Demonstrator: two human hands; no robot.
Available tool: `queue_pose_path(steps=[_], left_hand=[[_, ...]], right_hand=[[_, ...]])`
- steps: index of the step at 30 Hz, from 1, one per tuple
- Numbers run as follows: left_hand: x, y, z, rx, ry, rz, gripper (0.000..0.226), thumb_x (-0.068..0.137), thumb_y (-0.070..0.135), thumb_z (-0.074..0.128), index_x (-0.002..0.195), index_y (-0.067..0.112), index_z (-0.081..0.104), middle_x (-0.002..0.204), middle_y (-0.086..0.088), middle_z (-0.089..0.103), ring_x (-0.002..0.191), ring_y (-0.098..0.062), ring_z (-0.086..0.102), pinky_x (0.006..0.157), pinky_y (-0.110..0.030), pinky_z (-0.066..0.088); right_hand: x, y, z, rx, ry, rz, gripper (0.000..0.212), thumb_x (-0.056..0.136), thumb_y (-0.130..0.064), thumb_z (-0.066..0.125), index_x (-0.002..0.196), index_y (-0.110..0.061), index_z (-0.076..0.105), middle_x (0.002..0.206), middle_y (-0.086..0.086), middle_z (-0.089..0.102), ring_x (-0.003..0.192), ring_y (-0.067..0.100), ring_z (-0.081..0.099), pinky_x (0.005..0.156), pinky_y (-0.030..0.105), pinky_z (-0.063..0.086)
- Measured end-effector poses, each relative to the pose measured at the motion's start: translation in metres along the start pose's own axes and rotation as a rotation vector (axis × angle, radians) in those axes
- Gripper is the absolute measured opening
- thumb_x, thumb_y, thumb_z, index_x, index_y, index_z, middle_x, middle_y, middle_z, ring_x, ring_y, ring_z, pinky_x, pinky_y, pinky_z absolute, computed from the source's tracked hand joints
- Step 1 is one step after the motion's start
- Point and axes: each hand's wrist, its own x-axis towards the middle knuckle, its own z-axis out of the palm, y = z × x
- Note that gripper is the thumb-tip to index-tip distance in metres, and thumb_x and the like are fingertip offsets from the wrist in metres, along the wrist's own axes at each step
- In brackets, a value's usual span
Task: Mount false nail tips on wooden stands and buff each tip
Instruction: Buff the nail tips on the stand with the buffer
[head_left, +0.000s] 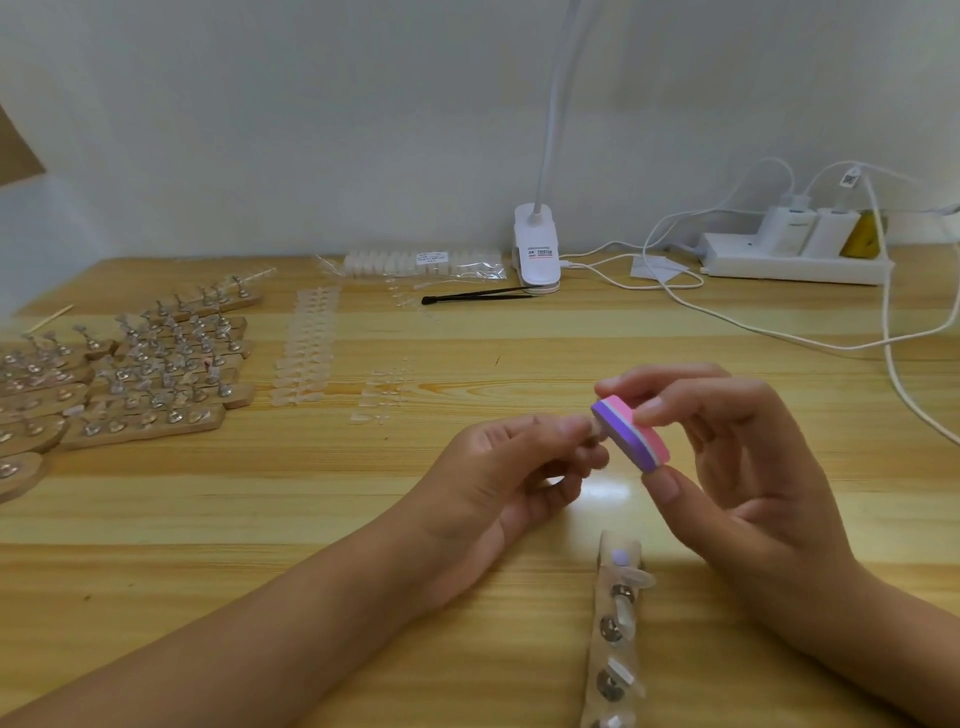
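Wooden stand (613, 639) nearest, lying lengthwise on worktop (311, 519) below right hand (737, 457), mounted tips (638, 578) along it. Left hand (514, 467): grip pinched on small, blurred nail tip (597, 432). Right hand: grip clamped on pink-and-purple buffer block (626, 434), thumb under, fingers on top, block face against tip. Far left: filled stands (156, 415) in rows; loose tips (306, 348) beside them. Clip lamp (537, 249), power strip (795, 260) by wall.
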Motion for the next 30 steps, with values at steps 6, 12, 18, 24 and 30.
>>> queue_pose_path(steps=[6,12,18,24,30], left_hand=[[-0.0012,-0.0013,0.0005,0.059,-0.04,0.003,0.019,0.072,0.034,0.071,0.082,0.018,0.076,0.08,0.002,0.07,0.079,-0.005,0.064,0.076,-0.017,0.051],[-0.0007,-0.0006,-0.0011,0.019,-0.027,0.003,0.025,0.073,0.033,0.071,0.087,0.013,0.074,0.079,0.003,0.067,0.077,-0.005,0.063,0.076,-0.018,0.052],[0.0011,-0.0001,-0.0018,-0.024,0.004,-0.006,0.033,0.069,0.034,0.074,0.091,0.009,0.074,0.081,0.0,0.068,0.077,-0.008,0.06,0.075,-0.02,0.052],[0.0013,-0.001,-0.0006,-0.025,-0.01,0.002,0.026,0.071,0.033,0.074,0.085,0.011,0.072,0.076,0.001,0.066,0.072,-0.006,0.06,0.073,-0.018,0.052],[0.0014,-0.002,-0.0026,-0.024,-0.017,0.001,0.026,0.073,0.032,0.073,0.088,0.011,0.073,0.077,0.001,0.067,0.073,-0.006,0.06,0.073,-0.019,0.052]], right_hand=[[0.0027,0.0005,-0.0001,-0.04,-0.014,0.011,0.025,0.086,-0.012,0.058,0.108,-0.022,0.052,0.114,0.006,0.058,0.114,0.029,0.058,0.1,0.04,0.045],[0.0036,0.0017,-0.0004,-0.052,-0.001,-0.003,0.025,0.084,-0.01,0.06,0.106,-0.021,0.053,0.113,0.006,0.057,0.112,0.029,0.057,0.099,0.042,0.045],[0.0015,0.001,0.0007,-0.153,0.017,-0.071,0.023,0.085,-0.014,0.063,0.105,-0.02,0.055,0.115,0.005,0.055,0.112,0.031,0.057,0.094,0.046,0.046],[0.0011,-0.0002,0.0021,-0.201,-0.018,-0.125,0.028,0.084,-0.013,0.064,0.109,-0.022,0.056,0.118,0.003,0.053,0.113,0.028,0.057,0.093,0.044,0.046],[0.0006,0.0007,0.0012,-0.206,-0.031,-0.122,0.028,0.083,-0.012,0.065,0.107,-0.021,0.056,0.117,0.001,0.053,0.112,0.029,0.056,0.092,0.046,0.046]])
